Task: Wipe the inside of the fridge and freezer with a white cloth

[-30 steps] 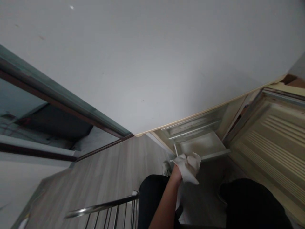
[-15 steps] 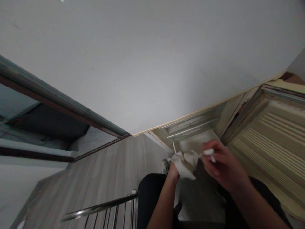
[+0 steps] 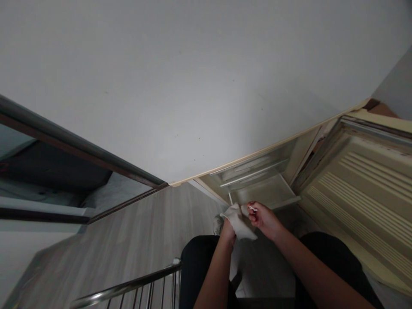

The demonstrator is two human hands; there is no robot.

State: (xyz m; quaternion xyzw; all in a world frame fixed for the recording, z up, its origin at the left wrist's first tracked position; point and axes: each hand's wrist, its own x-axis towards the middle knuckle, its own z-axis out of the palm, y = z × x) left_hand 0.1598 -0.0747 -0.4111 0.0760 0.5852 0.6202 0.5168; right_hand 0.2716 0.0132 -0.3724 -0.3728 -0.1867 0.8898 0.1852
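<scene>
A pale, crumpled cloth [image 3: 238, 223] is in my left hand [image 3: 228, 231], its ragged edges hanging over the fingers. My right hand [image 3: 264, 221] is just to the right of the cloth, fingers curled around a small white piece [image 3: 253, 208] whose kind I cannot make out. Whether the right fingertips touch the cloth is unclear. Beyond both hands, a whitish, see-through drawer [image 3: 285, 199] juts out of a low cabinet compartment, with a second drawer front [image 3: 254, 172] above it.
A cream ribbed door [image 3: 363, 206] swings open on the right. The large white surface [image 3: 193, 94] fills the space ahead. At lower left stands a metal-railed frame [image 3: 128, 285] on the grey wood-look floor [image 3: 154, 223]. Dark-framed glass [image 3: 80, 154] is on the left.
My right hand has moved left and away from me, closer to the cloth, with the small white piece still in its fingers. The whole view has shifted slightly.
</scene>
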